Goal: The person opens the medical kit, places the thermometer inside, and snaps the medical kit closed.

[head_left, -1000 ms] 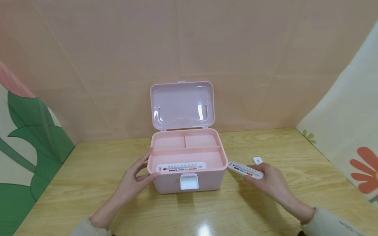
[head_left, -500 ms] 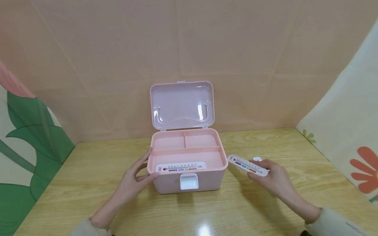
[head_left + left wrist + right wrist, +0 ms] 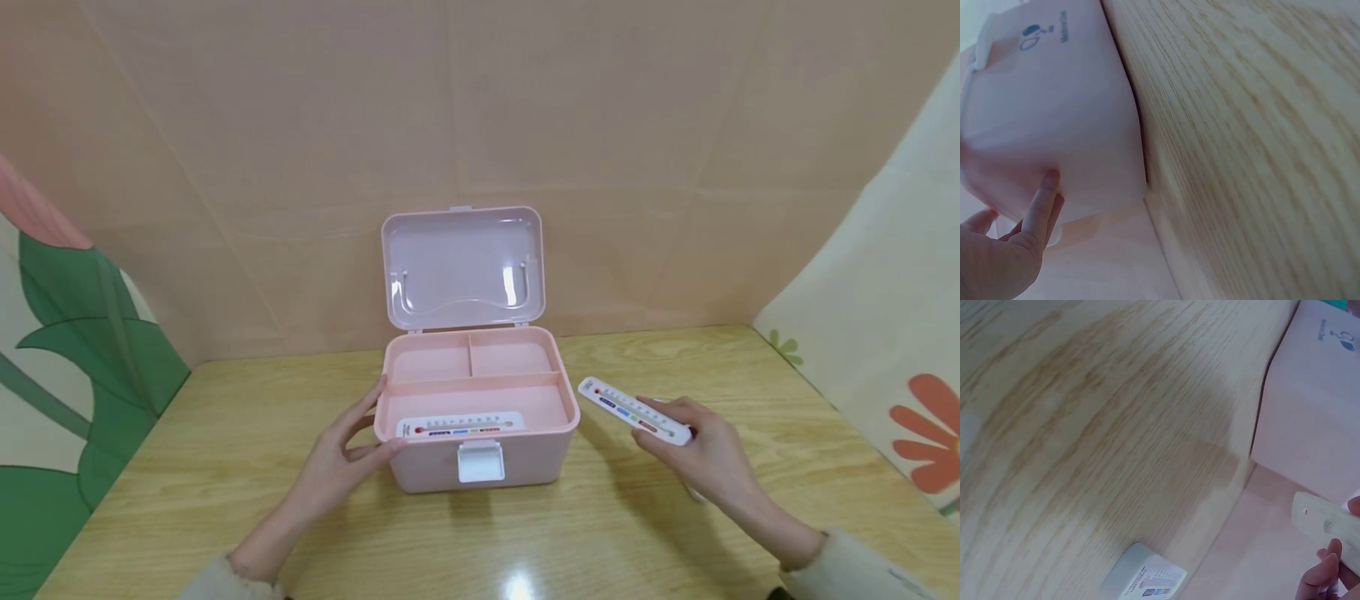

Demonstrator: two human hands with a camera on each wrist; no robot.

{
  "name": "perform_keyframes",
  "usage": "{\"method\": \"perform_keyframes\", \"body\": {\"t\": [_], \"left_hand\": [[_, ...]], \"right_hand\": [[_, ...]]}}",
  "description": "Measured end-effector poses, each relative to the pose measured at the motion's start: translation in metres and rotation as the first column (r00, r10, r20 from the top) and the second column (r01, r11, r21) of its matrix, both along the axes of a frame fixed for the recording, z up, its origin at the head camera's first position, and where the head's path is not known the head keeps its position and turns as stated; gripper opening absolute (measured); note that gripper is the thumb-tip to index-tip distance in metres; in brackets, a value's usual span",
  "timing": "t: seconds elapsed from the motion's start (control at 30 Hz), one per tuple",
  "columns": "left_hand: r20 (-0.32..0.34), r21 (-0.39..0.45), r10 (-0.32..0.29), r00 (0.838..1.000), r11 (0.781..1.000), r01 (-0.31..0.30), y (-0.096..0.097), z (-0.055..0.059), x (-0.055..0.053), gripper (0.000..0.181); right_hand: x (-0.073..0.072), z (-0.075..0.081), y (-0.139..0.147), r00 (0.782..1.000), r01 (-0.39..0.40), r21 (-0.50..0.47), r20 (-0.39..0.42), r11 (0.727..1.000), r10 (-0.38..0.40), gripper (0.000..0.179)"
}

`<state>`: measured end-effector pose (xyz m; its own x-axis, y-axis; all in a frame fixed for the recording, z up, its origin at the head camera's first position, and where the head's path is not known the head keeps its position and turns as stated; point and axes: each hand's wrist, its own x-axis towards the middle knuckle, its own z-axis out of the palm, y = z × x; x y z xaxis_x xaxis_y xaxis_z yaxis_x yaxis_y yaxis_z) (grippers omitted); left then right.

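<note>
A pink medicine box (image 3: 517, 458) stands with its lid (image 3: 465, 271) raised. My left hand (image 3: 337, 454) holds its left front corner, thumb at the front rim and fingers along the side. In the left wrist view a fingertip (image 3: 1050, 181) presses the pink wall. My right hand (image 3: 708, 446) pinches a white strip thermometer (image 3: 626, 406) by its near end, scale upward, just right of the box. The right wrist view shows the back of this thermometer (image 3: 1316, 519). A second thermometer (image 3: 461, 423) lies in the front compartment.
A small white package (image 3: 1160, 575) with a printed thermometer lies on the table, mostly hidden by my right hand in the head view. The box tray has two smaller rear compartments behind a divider (image 3: 472, 379). A cloth backdrop (image 3: 637, 208) rises behind the wooden table (image 3: 247, 425).
My right hand has moved a little right with the thermometer, and its far end has risen beside the box. My left hand and the box have stayed in place.
</note>
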<state>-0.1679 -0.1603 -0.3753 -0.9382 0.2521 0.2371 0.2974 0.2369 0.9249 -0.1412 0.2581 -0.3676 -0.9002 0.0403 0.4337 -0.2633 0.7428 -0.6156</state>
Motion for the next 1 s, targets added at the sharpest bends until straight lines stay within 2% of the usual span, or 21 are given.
{"method": "perform_keyframes", "body": {"t": [0.23,0.5,0.73,1.0], "left_hand": [[0.012,0.006,-0.003,1.0,1.0,0.003,0.0,0.0,0.0,0.078],[0.031,-0.006,0.008,0.999,1.0,-0.008,0.0,0.0,0.001,0.078],[0.031,-0.001,0.002,1.0,1.0,-0.002,0.0,0.0,0.001,0.078],[0.027,-0.011,0.005,1.0,1.0,-0.005,0.0,0.001,0.001,0.077]], "right_hand": [[-0.001,0.005,-0.001,0.999,0.008,-0.067,-0.043,0.998,-0.01,0.039],[0.0,0.013,-0.002,0.999,-0.001,-0.132,-0.049,0.991,-0.006,0.038],[0.0,0.017,-0.004,0.998,-0.012,-0.162,-0.07,0.987,0.001,0.038],[0.0,0.021,-0.004,0.999,-0.001,-0.156,-0.047,0.988,-0.006,0.041]]}}
